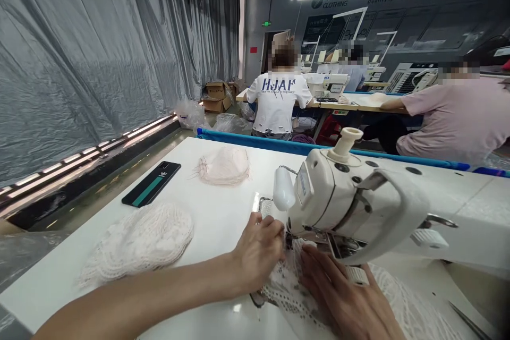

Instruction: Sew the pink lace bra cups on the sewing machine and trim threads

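Observation:
White lace fabric (292, 297) lies under the needle area of a white sewing machine (319, 186). My left hand (261, 249) is closed at the left of the presser foot, its curled fingers pinching the edge of the lace. On the other side of the foot, my right hand (342, 289) rests with its fingers stretched out flat over the fabric. The machine head partly covers the right fingers, and the needle is hard to make out. More white lace (410, 297) spreads on the table to the right, beyond my right hand.
A lace pile (147, 239), a phone (152, 183) and pale pink pieces (225, 164) lie left on the white table (207, 223). Thread snips (468, 319) are at the lower right. A blue edge (255, 142) runs behind. Co-workers (279, 101) sit ahead, near cardboard boxes (217, 96).

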### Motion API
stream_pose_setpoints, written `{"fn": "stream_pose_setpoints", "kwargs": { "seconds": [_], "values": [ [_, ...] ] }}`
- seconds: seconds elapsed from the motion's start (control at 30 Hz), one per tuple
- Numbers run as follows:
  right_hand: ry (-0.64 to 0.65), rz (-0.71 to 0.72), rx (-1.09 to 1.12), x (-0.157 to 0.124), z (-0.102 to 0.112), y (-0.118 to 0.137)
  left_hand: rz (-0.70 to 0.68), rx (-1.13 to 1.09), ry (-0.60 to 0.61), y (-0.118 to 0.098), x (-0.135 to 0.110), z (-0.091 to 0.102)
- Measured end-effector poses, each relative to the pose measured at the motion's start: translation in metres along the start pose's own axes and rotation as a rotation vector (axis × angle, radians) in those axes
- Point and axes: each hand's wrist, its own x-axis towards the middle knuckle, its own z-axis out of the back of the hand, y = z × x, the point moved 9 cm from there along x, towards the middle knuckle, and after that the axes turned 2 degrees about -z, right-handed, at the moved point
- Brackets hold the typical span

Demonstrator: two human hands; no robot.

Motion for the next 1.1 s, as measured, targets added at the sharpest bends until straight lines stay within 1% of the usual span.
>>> {"fn": "stream_pose_setpoints", "kwargs": {
  "seconds": [0.1, 0.2, 0.27, 0.37, 0.4, 0.47, 0.57, 0.67, 0.73, 0.87, 0.93, 1.0, 1.1],
  "values": [
    [-0.003, -0.017, 0.051, 0.0, 0.001, -0.004, 0.01, -0.002, -0.008, 0.005, 0.003, -0.001],
    [0.069, -0.029, 0.159, -0.005, 0.002, 0.001, 0.018, -0.014, -0.021, 0.005, -0.004, 0.006],
    [0.078, -0.039, 0.293, -0.01, 0.007, 0.009, -0.027, -0.066, -0.038, -0.003, -0.014, 0.016],
    [-0.028, -0.082, 0.495, -0.016, 0.019, 0.02, -0.174, -0.161, -0.07, -0.026, -0.032, 0.032],
    [-0.062, -0.101, 0.539, -0.017, 0.021, 0.022, -0.222, -0.168, -0.085, -0.033, -0.038, 0.036],
    [-0.088, -0.132, 0.598, -0.015, 0.022, 0.024, -0.279, -0.146, -0.106, -0.041, -0.047, 0.04],
    [-0.038, -0.149, 0.616, -0.008, 0.02, 0.025, -0.291, -0.133, -0.091, -0.042, -0.052, 0.036],
    [-0.005, -0.133, 0.629, -0.001, 0.023, 0.023, -0.303, -0.117, -0.069, -0.042, -0.052, 0.03],
    [-0.012, -0.133, 0.661, 0.001, 0.026, 0.021, -0.299, -0.1, -0.094, -0.042, -0.051, 0.031],
    [0.001, -0.166, 0.669, 0.001, 0.023, 0.019, -0.221, -0.093, -0.18, -0.037, -0.046, 0.036],
    [-0.007, -0.177, 0.672, 0.001, 0.022, 0.018, -0.217, -0.091, -0.203, -0.036, -0.045, 0.036],
    [0.008, -0.161, 0.674, 0.0, 0.022, 0.019, -0.221, -0.083, -0.2, -0.034, -0.044, 0.035],
    [0.067, -0.107, 0.651, 0.0, 0.019, 0.023, -0.236, -0.047, -0.17, -0.033, -0.045, 0.032]
  ]
}}
